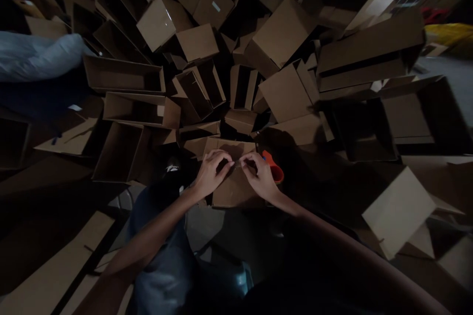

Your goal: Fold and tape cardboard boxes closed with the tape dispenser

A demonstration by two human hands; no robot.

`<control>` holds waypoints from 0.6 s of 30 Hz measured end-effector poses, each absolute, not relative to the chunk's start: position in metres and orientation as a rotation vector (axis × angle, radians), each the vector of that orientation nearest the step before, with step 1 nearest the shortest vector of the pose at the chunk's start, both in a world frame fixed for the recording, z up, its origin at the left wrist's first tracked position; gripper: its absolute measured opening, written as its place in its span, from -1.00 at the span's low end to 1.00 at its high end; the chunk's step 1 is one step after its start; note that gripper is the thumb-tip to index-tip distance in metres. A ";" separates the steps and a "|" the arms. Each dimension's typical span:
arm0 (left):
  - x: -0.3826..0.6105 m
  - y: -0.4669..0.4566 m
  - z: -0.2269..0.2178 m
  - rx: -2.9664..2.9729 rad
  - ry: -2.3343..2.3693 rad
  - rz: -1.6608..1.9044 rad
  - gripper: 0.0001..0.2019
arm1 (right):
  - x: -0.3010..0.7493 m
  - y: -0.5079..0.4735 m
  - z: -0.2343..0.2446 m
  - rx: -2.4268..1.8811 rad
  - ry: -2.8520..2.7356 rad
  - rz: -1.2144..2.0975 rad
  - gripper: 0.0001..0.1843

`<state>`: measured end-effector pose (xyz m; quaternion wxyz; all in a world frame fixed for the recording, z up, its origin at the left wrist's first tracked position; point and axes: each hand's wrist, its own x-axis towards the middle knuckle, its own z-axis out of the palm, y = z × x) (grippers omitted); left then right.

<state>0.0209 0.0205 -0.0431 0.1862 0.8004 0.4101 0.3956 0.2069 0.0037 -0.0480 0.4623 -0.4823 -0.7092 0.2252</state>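
My left hand (pixel 211 173) and my right hand (pixel 260 175) face each other over a closed brown cardboard box (pixel 236 194), thumb and fingertips pinched on both. Between the fingertips shows a small, shiny clear strip of tape (pixel 237 164); its exact shape is too dim to make out. An orange-red tape dispenser (pixel 275 170) sits just behind my right hand, at the box's right side, partly hidden by that hand.
Many open cardboard boxes are piled ahead, among them a long one (pixel 125 74) and a dark one (pixel 365 130). Flattened cardboard (pixel 62 266) lies at lower left. Another person's light sleeve (pixel 40 56) reaches in from the left. A pale flap (pixel 399 211) stands at right.
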 end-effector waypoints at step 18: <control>0.017 0.013 -0.041 2.241 1.134 1.127 -0.87 | 0.198 -0.009 -0.055 -1.150 -1.742 0.425 -0.76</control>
